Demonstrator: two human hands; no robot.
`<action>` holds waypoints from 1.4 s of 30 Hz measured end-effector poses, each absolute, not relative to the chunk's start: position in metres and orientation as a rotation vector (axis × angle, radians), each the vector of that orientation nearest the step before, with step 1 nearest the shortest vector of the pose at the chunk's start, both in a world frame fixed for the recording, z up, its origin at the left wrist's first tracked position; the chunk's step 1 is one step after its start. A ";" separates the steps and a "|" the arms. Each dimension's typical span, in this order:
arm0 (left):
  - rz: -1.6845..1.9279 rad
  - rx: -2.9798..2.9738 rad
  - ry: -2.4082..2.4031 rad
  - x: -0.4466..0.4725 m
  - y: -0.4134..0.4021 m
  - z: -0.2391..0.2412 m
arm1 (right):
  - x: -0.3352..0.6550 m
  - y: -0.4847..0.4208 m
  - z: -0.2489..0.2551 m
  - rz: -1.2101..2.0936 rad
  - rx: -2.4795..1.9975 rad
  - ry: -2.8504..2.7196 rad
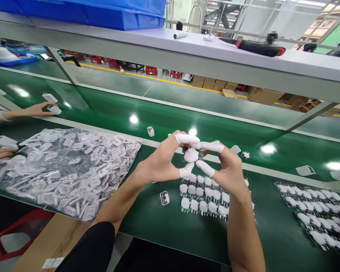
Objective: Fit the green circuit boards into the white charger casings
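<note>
Between both hands I hold a small circuit board with a round white pad (191, 155) facing me. My left hand (164, 156) grips its left side between thumb and index finger, both in white finger cots. Thumb and index finger of my right hand (226, 162), also in cots, close on its right side. Below my hands, rows of similar padded circuit boards (203, 206) lie on the green bench, partly hidden by my right forearm. A small open white housing (164, 198) with parts inside lies to the left of those rows.
A clear bag of white plastic parts (73, 162) covers the bench at left, near another person's hands (41, 109). More padded boards (308, 192) lie at right. White housings (305, 170) sit along the green belt (170, 126). Overhead, a shelf (158, 49) carries blue bins (102, 17) and a black-and-red tool (257, 48).
</note>
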State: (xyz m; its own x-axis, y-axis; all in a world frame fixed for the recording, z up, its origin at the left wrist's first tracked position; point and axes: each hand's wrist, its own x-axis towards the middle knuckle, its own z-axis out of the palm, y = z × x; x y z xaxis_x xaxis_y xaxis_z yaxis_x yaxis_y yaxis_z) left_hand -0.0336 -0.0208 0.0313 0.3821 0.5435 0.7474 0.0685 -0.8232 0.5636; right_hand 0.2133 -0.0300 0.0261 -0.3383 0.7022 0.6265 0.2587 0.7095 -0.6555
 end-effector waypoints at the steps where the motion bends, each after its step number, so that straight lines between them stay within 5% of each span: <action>1: 1.464 2.195 0.520 -0.033 -0.021 0.031 | 0.212 -0.030 0.025 0.572 -0.733 -1.899; 17: 1.603 1.797 0.432 -0.015 0.010 0.011 | 0.217 -0.020 0.025 0.622 -0.762 -1.798; 27: 1.329 1.688 0.405 0.060 0.083 0.047 | 0.262 0.013 0.015 1.013 -0.728 -1.382; 30: 1.383 1.640 0.666 0.096 0.116 0.021 | 0.282 0.020 0.015 0.953 -0.714 -1.237; 33: 1.015 1.901 1.170 0.128 0.138 -0.027 | 0.302 0.022 0.015 0.850 -0.729 -1.163; 38: 0.762 1.981 1.324 0.159 0.144 -0.092 | 0.316 0.018 0.015 0.768 -0.749 -1.129; 42: 0.737 2.020 1.319 0.158 0.150 -0.093 | 0.311 0.014 0.018 0.715 -0.778 -1.209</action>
